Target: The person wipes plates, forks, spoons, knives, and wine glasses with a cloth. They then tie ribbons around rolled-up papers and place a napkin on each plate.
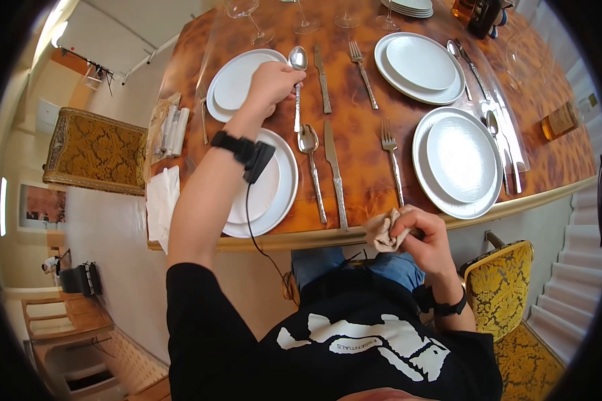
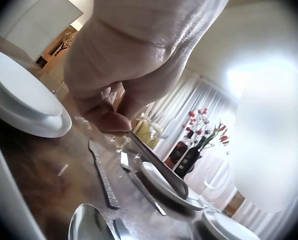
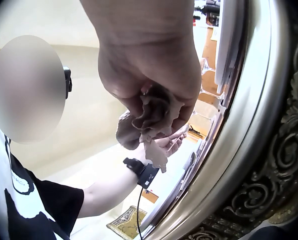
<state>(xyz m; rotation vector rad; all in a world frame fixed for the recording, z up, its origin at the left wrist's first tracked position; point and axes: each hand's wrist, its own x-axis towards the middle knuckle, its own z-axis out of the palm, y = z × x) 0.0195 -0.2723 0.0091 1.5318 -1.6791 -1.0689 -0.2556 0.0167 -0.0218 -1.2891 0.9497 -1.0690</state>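
My left hand (image 1: 273, 85) pinches a spoon (image 1: 297, 59) by its handle, over the edge of the far left plate stack (image 1: 229, 85). In the left wrist view the thumb and fingertips meet on the spoon (image 2: 156, 161). A second spoon (image 1: 308, 142) lies on the table nearer me, beside a knife (image 1: 334, 174). Low at the table's front edge, my right hand (image 1: 427, 234) grips a crumpled beige cloth (image 1: 383, 232). Folds of the cloth (image 3: 156, 115) stick out between the fingers in the right wrist view.
White plate stacks (image 1: 418, 167) stand at the right, with forks (image 1: 390, 144) and knives between settings. Stemmed glasses (image 1: 306, 25) line the far side. A bottle (image 1: 559, 121) lies at the right. White napkins (image 1: 163, 200) and wrapped items (image 1: 172, 130) lie at the left edge. Patterned chairs flank the table.
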